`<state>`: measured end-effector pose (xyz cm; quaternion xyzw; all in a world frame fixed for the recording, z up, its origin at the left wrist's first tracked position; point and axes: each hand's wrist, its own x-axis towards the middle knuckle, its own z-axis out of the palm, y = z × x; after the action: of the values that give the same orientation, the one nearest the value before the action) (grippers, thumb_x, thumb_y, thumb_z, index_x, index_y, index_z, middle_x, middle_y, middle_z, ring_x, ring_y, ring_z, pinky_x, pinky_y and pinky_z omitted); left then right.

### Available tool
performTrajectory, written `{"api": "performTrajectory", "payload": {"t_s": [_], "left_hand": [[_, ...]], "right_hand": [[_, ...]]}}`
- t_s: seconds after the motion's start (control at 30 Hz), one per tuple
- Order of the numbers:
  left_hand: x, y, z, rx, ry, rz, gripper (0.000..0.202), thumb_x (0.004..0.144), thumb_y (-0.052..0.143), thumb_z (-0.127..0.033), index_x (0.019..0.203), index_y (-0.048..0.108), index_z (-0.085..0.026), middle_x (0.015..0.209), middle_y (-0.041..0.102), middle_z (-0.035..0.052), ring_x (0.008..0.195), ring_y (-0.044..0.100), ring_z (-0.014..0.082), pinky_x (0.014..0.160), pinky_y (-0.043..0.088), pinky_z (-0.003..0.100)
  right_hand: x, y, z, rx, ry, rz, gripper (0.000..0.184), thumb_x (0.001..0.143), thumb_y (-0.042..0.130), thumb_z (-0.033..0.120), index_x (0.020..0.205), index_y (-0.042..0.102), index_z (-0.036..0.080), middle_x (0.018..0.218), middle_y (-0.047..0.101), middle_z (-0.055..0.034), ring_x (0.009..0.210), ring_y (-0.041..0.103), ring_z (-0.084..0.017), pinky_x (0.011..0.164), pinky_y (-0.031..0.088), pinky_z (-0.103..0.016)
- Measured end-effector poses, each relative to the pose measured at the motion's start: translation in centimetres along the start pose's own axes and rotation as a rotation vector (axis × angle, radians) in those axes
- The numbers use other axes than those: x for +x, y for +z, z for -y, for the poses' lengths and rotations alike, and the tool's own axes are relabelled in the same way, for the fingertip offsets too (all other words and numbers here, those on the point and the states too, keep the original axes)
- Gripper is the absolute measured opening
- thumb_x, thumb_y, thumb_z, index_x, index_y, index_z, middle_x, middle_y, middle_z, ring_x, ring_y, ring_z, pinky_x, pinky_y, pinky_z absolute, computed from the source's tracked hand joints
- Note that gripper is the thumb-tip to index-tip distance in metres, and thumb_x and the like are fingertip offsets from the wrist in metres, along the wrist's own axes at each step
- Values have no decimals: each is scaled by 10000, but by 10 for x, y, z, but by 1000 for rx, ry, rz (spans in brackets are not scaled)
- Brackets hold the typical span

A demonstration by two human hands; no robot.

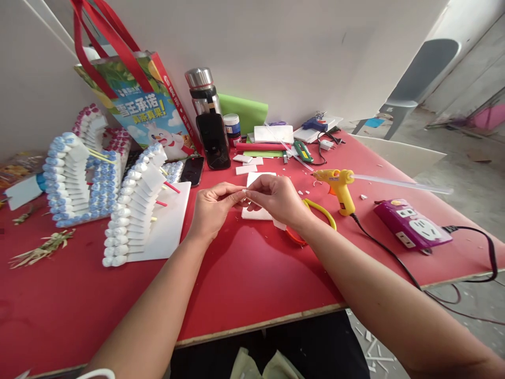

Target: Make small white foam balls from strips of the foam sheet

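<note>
Over the middle of the red table (229, 284), my left hand (213, 208) and my right hand (279, 197) meet fingertip to fingertip. Both are closed in a pinch on a small white piece (244, 192), mostly hidden by the fingers, so its kind is unclear. Under them lies a white foam-like sheet (256, 214), partly covered. By my right wrist there is a yellow and orange loop-shaped handle (324, 209). Left of my hands, a curved model of white-tipped rows (128, 210) stands on a white board (171, 231).
A yellow hot glue gun (339, 187) with a long clear stick lies to the right, beside a purple power strip (412, 223) and its cords. A steel flask (203, 89), phone (213, 139), printed bag (145, 116) and blue-white model (71, 179) stand behind. A green cutter (303, 151) lies further back.
</note>
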<state>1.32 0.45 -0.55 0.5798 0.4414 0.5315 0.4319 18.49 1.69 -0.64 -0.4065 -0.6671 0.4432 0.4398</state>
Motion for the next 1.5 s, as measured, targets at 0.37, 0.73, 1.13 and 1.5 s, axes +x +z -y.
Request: {"api": "performTrajectory", "payload": {"t_s": [0.37, 0.73, 1.13, 1.5], "left_hand": [[1, 2, 4, 6, -72, 24, 200, 798, 777, -336, 881, 731, -160, 734, 690, 26, 649, 634, 138, 659, 535, 261], [5, -9, 0, 141, 45, 132, 180, 871, 695, -367, 938, 688, -201, 730, 627, 3, 623, 551, 114, 581, 457, 231], [3, -6, 0, 106, 1, 136, 223, 816, 759, -366, 914, 709, -172, 792, 687, 30, 655, 614, 127, 622, 510, 239], [3, -2, 7, 168, 47, -10, 188, 807, 762, -344, 873, 723, -172, 730, 676, 26, 606, 561, 115, 577, 461, 239]], "right_hand": [[0, -5, 10, 8, 111, 19, 184, 907, 615, 300, 790, 642, 161, 755, 725, -72, 698, 711, -203, 625, 560, -294], [4, -15, 6, 755, 530, 342, 244, 926, 656, 340, 916, 679, 97, 880, 764, -162, 708, 752, -231, 666, 647, -353], [4, -15, 5, 636, 465, 318, 341, 682, 889, 313, 883, 683, 130, 854, 758, -94, 734, 740, -215, 640, 610, -301], [3, 1, -2, 153, 193, 13, 236, 827, 708, 378, 775, 610, 170, 700, 694, -39, 551, 592, -132, 500, 453, -245]]}}
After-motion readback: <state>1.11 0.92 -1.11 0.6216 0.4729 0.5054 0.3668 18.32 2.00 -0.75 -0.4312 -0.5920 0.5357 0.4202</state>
